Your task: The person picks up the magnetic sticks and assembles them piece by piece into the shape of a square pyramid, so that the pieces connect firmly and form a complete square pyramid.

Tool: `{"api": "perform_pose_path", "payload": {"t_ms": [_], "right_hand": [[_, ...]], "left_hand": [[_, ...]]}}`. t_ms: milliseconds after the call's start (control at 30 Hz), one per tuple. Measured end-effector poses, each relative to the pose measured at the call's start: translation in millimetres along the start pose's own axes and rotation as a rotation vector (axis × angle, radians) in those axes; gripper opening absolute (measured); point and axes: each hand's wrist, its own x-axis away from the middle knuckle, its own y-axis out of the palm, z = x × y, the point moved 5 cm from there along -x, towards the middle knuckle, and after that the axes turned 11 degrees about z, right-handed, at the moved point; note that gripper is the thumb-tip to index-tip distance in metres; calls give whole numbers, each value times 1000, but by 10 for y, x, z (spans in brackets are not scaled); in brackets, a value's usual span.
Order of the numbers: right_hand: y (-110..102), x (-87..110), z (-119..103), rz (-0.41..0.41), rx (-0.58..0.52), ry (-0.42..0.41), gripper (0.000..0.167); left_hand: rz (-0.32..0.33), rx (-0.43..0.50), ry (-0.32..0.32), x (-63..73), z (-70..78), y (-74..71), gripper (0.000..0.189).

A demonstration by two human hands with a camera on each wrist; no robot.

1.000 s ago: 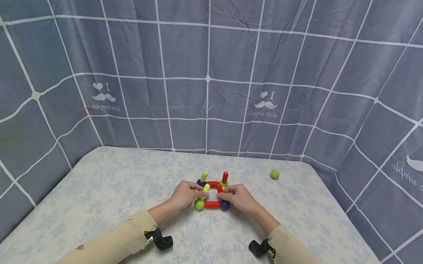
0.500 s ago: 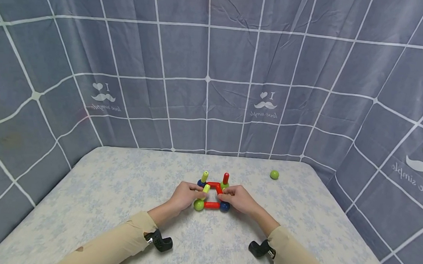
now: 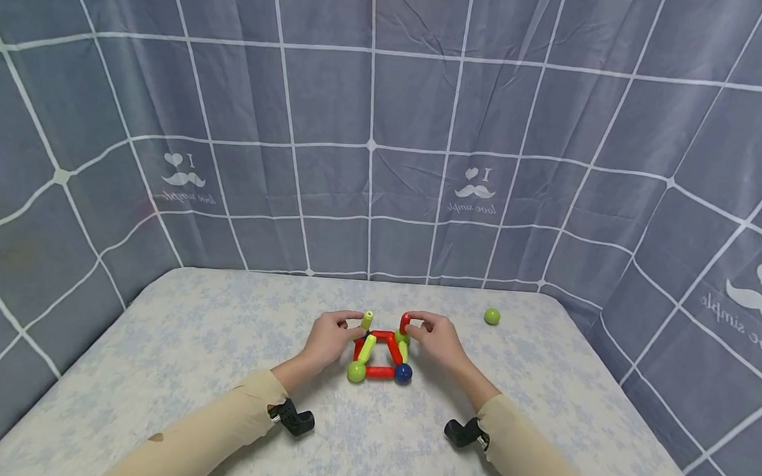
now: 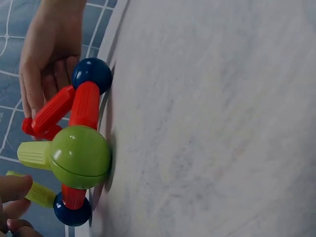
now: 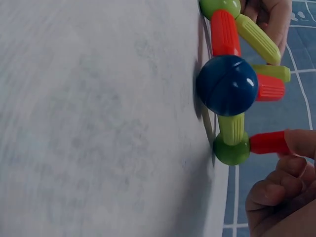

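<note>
A toy frame of coloured rods and balls lies on the table in front of me. My left hand (image 3: 328, 334) pinches the upright yellow-green rod (image 3: 367, 319) on its far-left blue ball (image 4: 72, 210). With thumb and index finger, my right hand (image 3: 439, 340) grips the upright red rod (image 5: 269, 142) on the far-right green ball (image 5: 232, 149). The near side has a green ball (image 3: 357, 372), a red rod (image 3: 380, 372) and a blue ball (image 3: 402, 373). From these near balls a yellow-green rod (image 3: 367, 349) and a red rod (image 3: 394, 350) lean up and inward.
One loose green ball (image 3: 492, 316) lies toward the back right of the table (image 3: 235, 309), which has a pale patterned cover. A grey-blue checked curtain (image 3: 332, 192) hangs behind the table and along both sides.
Both hands have left the near leaning rods and moved away from me to the far upright ones: the left to the yellow-green rod, the right to the red rod.
</note>
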Motion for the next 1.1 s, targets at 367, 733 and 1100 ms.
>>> {"api": "perform_pose_path", "payload": {"t_ms": [367,733,1100], "right_hand": [[159,40,-125,-89,70,-92,26],[151,105,-94,-77,83,-65,31],[132,239,-90,-249,121,-64,18]], "left_hand": [[16,-186,155,-45,92,82,21],[-1,-269,193,-34,98,89,20],[-83,-183,95,164,62,14,23]]}}
